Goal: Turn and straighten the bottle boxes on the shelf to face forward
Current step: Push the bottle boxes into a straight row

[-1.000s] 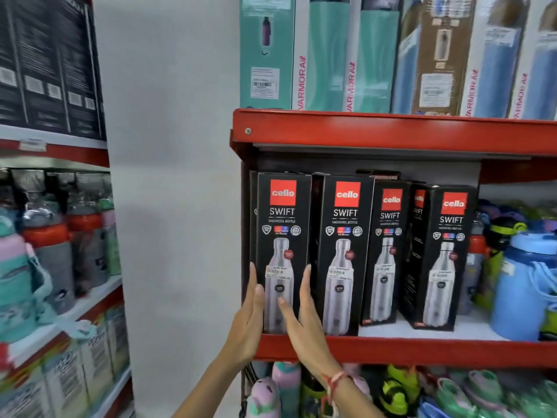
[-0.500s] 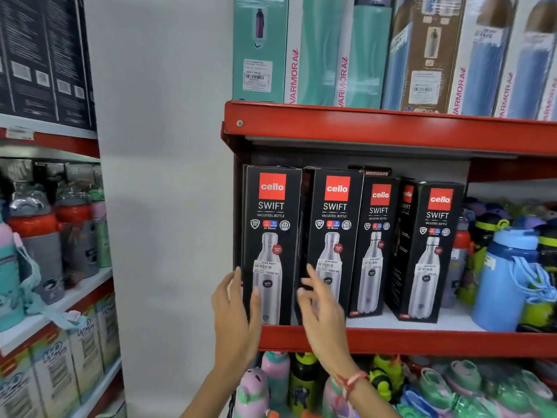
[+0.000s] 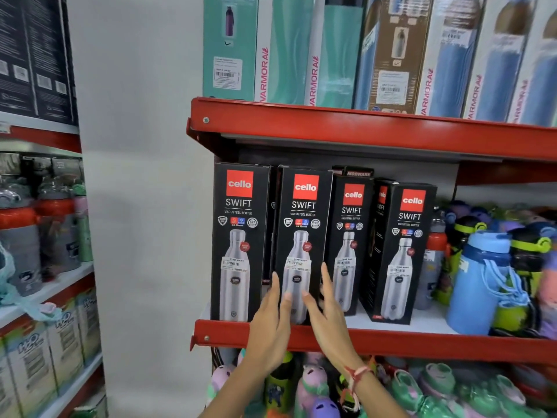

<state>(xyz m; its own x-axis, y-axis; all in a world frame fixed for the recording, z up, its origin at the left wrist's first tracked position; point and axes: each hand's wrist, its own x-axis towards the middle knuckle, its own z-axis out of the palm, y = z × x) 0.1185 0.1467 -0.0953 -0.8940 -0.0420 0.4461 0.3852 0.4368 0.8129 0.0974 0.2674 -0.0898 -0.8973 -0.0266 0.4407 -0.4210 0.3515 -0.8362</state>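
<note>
One red shelf (image 3: 422,342), four black boxes in front, two hands at the second one.
From 9 to 3 o'clock stand the first box (image 3: 239,236), second box (image 3: 303,230), third box (image 3: 349,236) and fourth box (image 3: 405,251), the last turned a little. The left hand (image 3: 271,324) presses the second box's 9 o'clock side and the right hand (image 3: 328,315) its 3 o'clock side, with fingers straight. Half a second ago they flanked the first box. The first two boxes stand at the front edge; bare shelf lies before the others.

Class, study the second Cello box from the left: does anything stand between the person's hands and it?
Nothing visible does. The left hand lies along the left edge of the second box and the right hand along its right edge, low down, fingers straight.
</note>
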